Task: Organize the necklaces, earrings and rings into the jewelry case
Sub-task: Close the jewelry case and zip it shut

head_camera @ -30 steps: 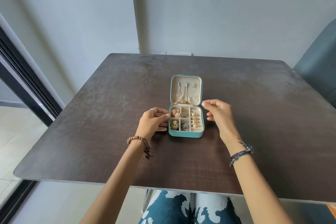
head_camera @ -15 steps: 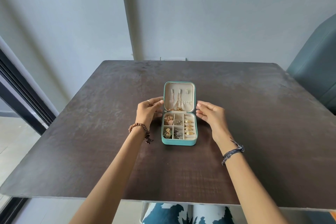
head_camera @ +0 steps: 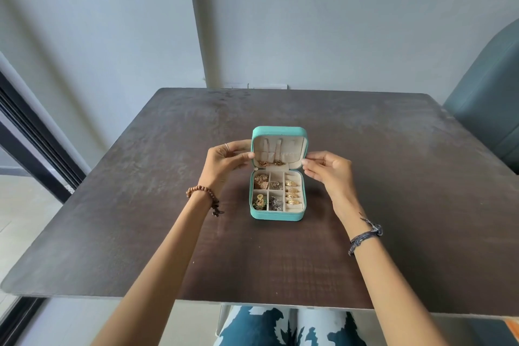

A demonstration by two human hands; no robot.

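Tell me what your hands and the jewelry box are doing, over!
Left hand and right hand grip the lid edges. Jewelry case open, rings slotted, trays filled. Nothing in the way.

You have one view only, from the camera on your head, wide-angle, looking forward and down over the dark table [head_camera: 393, 177]. It sits close above the table's near edge, facing the far wall [head_camera: 337, 22]. Your forearms reach in from the near side, so nothing overlaps with another view.

Dark table [head_camera: 140, 219]; open jewelry case [head_camera: 276, 215]
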